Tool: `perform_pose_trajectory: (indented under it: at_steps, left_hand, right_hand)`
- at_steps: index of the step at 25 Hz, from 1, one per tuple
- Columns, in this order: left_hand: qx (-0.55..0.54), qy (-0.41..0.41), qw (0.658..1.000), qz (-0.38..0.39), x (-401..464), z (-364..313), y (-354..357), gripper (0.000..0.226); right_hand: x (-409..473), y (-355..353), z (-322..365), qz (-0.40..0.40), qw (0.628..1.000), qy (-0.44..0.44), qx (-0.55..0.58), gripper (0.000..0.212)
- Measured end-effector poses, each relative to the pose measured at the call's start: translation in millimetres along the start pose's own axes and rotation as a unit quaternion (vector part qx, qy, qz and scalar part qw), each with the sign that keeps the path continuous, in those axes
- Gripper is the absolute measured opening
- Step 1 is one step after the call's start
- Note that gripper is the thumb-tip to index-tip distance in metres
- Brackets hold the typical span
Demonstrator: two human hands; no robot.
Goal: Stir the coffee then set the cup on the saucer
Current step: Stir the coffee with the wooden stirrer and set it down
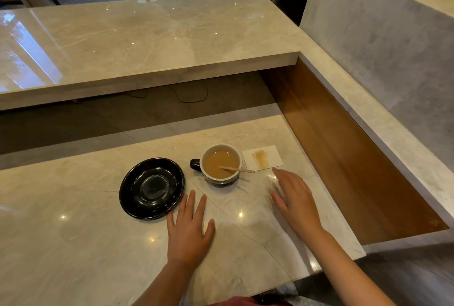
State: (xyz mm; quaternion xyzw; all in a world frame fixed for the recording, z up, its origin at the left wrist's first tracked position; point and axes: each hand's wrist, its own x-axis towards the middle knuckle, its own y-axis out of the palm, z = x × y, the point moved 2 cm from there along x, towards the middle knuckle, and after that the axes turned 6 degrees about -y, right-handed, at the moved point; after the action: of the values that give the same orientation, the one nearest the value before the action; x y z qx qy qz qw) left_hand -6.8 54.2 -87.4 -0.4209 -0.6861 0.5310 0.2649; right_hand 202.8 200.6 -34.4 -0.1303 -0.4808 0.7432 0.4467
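On my far left sits the black saucer, bare, flat on the marble counter. My left hand lies flat and spread just beside its near right rim, holding nothing. Next comes the cup, apart from the saucer, its dark handle pointing left towards it, milky coffee inside. The wooden stirrer leans in the cup, its long axis running to the right, the free end sticking out over the rim towards my right hand. That hand is open and empty, fingers stretched forward, clearly the nearer one to the stirrer. Beyond the fingertips lies a stained white card. The stirrer's tip is sunk in the coffee, so I can't see it. I'd judge the stirring is not yet begun.
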Motion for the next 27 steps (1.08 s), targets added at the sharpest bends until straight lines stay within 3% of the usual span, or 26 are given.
perform_pose_trajectory:
  at_steps: [4, 9, 15, 20, 24, 27]
  left_hand:
    - [-0.011, 0.006, 1.0, -0.011, 0, 1, 1, 0.065]
    - [-0.01, 0.003, 1.0, -0.009, 0, 4, 3, 0.063]
    - [-0.005, -0.005, 1.0, -0.001, 1, 1, 1, 0.064]
    - [-0.007, -0.005, 1.0, -0.004, 0, 2, 1, 0.064]
    - [-0.006, -0.003, 1.0, -0.001, 1, 3, 3, 0.063]
    - [0.0, -0.004, 1.0, 0.003, 1, 3, 4, 0.063]
  right_hand:
    - [37, 4, 36, 0.045, 0.997, -0.017, 0.061, 0.055]
    - [63, 11, 59, -0.005, 0.993, -0.089, 0.08, 0.011]
    - [86, 15, 86, -0.008, 0.969, 0.003, 0.249, 0.015]
    - [108, 11, 83, 0.003, 0.986, -0.071, 0.153, 0.012]
    - [109, 8, 73, 0.066, 0.986, -0.069, 0.14, 0.013]
    - [104, 5, 67, 0.045, 0.987, -0.078, 0.136, 0.015]
